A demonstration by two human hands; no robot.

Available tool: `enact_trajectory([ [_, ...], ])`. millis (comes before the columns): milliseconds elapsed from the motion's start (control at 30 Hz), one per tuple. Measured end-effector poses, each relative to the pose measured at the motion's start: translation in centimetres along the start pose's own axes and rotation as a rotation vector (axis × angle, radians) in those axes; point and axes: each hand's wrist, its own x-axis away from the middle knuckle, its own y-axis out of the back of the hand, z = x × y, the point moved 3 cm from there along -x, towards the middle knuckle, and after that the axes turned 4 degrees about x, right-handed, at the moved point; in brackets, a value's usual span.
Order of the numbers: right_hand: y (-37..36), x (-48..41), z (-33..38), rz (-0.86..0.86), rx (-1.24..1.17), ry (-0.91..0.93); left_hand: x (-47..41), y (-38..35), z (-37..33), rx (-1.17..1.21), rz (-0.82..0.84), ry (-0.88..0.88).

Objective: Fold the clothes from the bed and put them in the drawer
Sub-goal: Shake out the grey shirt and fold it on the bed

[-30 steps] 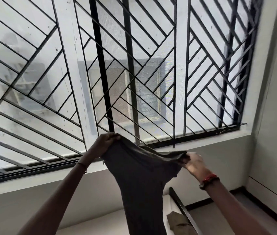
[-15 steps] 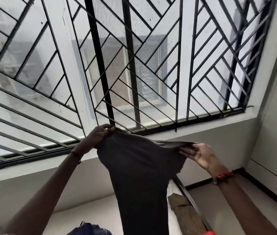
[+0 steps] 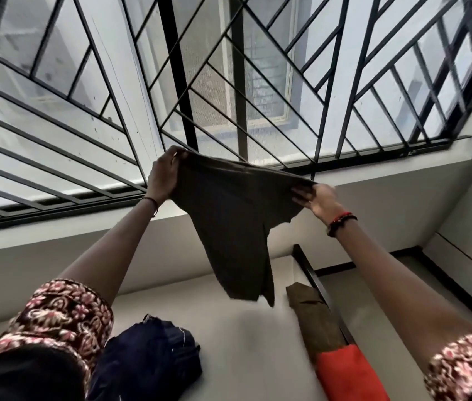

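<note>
Dark olive-brown garment point(image 3: 229, 221) held aloft by its top edge, both hands on it, hanging free above the bed point(image 3: 243, 342).

Your left hand point(image 3: 163, 176) has its fingers curled round the top corner at 10 o'clock of the cloth. Your right hand point(image 3: 320, 198) pinches the opposite corner at 2 o'clock. The edge between them sags and the body tapers down limp. Judged light, soft and without stiffness, so it will droop wherever it is unsupported. Keep hold at the two top corners and keep the edge taut; a grip mid-cloth would likely bunch it. On the bed a navy garment point(image 3: 153, 357) lies at 7 o'clock, with an olive piece point(image 3: 312, 319) and an orange-red one point(image 3: 344, 374) at 5 o'clock.
</note>
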Motion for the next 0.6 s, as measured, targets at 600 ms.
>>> enact_trajectory([
  [600,14.8,5.4,-27.1,-0.086,0.701,-0.13,33.8,-7.5,16.8,-0.116,0.228,0.18],
])
